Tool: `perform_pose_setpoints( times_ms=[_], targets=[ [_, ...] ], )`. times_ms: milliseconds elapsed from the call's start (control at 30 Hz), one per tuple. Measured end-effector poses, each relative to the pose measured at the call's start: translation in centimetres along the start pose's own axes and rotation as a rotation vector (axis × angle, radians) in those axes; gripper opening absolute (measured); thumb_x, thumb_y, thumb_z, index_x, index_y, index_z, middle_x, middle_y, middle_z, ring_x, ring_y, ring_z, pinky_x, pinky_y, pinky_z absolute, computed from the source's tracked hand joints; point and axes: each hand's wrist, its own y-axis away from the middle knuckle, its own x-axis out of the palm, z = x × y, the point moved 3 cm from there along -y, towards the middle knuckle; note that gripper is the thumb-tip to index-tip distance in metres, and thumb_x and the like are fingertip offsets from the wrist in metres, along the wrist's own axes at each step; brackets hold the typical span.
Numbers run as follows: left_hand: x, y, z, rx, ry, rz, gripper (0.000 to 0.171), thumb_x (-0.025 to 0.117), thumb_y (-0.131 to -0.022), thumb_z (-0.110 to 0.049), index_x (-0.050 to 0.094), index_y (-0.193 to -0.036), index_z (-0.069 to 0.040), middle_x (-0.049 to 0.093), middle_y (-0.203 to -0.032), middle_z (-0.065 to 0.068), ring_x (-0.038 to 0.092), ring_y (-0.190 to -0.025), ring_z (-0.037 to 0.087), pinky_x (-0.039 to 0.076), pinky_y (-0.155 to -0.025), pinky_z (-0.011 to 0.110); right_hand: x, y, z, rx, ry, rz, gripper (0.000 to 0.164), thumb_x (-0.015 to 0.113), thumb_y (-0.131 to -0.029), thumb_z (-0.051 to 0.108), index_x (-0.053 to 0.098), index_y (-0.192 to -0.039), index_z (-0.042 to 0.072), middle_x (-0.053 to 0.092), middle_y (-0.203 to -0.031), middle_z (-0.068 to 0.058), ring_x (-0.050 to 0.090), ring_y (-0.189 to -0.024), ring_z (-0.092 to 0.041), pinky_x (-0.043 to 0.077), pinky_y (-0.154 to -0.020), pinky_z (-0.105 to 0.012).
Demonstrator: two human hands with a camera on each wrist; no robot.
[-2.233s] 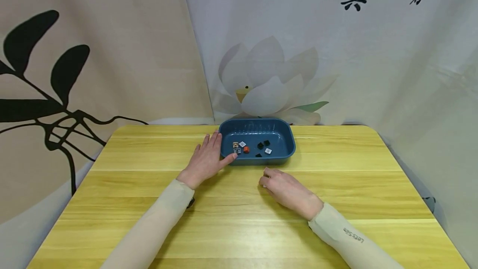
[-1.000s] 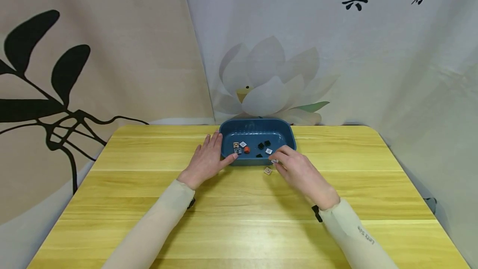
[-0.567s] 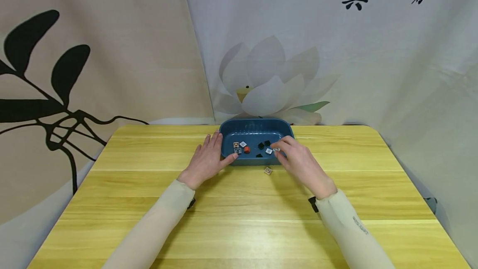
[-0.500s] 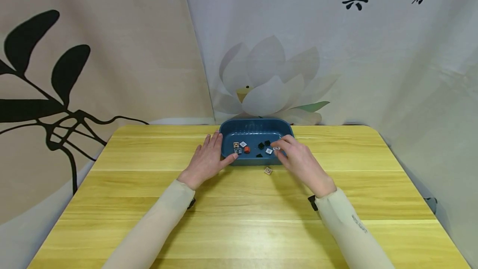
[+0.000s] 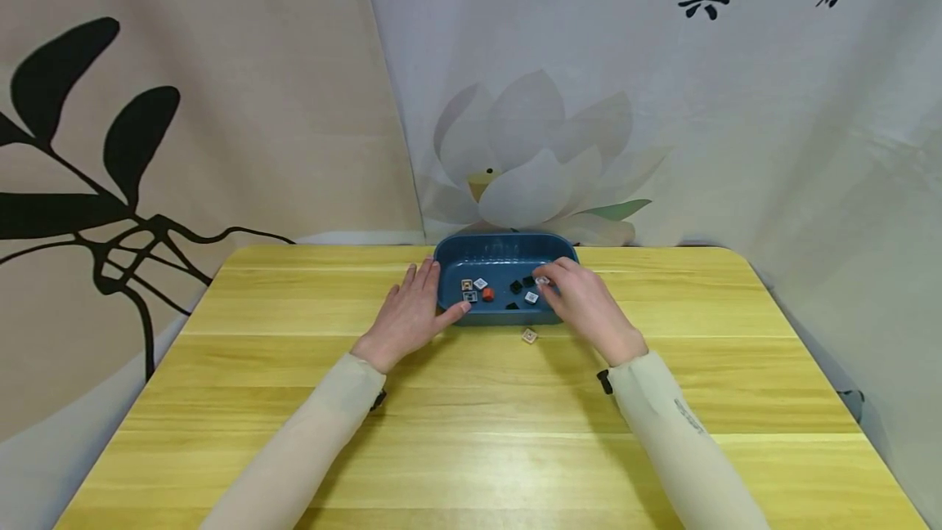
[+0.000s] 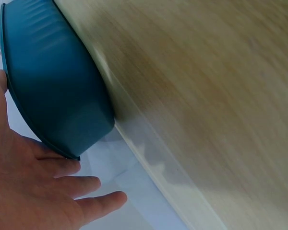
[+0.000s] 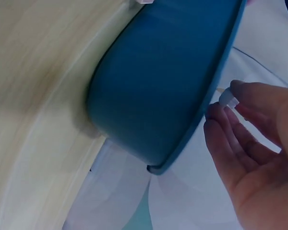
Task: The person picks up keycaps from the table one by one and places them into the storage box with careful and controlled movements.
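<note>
A blue rectangular tray (image 5: 504,319) stands at the back of the table, holding several small keycaps in white, black, beige and orange (image 5: 488,294). My left hand (image 5: 403,319) rests against its left end with fingers spread; in the left wrist view the same hand (image 6: 33,187) touches the tray's rim (image 6: 43,139). Over the tray's right part, my right hand (image 5: 589,305) pinches a white keycap (image 5: 542,280). The right wrist view has this keycap (image 7: 227,97) between thumb and fingertips, above the rim. One pale keycap (image 5: 529,336) lies on the table before the tray.
The wooden table (image 5: 471,432) extends in front of and to both sides of the tray. A printed cloth (image 5: 537,105) hangs right behind the table's back edge.
My right hand has moved from the table in front of the tray to above its right part, carrying the white keycap. A pale keycap now shows on the table. My left hand stays in place.
</note>
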Motion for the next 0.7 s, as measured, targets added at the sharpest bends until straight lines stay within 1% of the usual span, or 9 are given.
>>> perform_pose_setpoints(
  times_ms=[300,533,700],
  targets=[
    [0.1,0.0,0.1,0.001,-0.006,-0.006,0.102,0.045,-0.099,-0.073,0.020,-0.163,0.003,0.017,-0.170,0.021,0.020,-0.155,0.044,0.030,-0.116,0.066,1.2,-1.3,-0.7,0.059,-0.014,0.082,0.022,0.073,-0.098,0.009,0.075,-0.118,0.001,0.071,-0.109,-0.011,0.067,-0.094,-0.025,0.058,-0.081,-0.039],
    [0.0,0.1,0.1,0.002,-0.006,-0.006,0.102,0.044,-0.099,-0.073,0.020,-0.163,0.002,0.017,-0.171,0.020,0.020,-0.155,0.044,0.031,-0.116,0.066,1.9,-2.1,-1.0,0.068,0.013,0.119,0.021,0.072,-0.098,0.008,0.076,-0.117,0.000,0.072,-0.108,-0.013,0.068,-0.095,-0.027,0.058,-0.083,-0.040],
    [-0.1,0.2,0.0,0.005,0.000,-0.008,0.102,0.045,-0.100,-0.072,0.019,-0.163,0.003,0.016,-0.171,0.020,0.020,-0.155,0.044,0.031,-0.115,0.066,2.3,-2.6,-1.2,0.074,0.042,0.166,0.021,0.071,-0.098,0.008,0.077,-0.117,0.000,0.073,-0.109,-0.014,0.069,-0.098,-0.029,0.059,-0.085,-0.042]
  ],
)
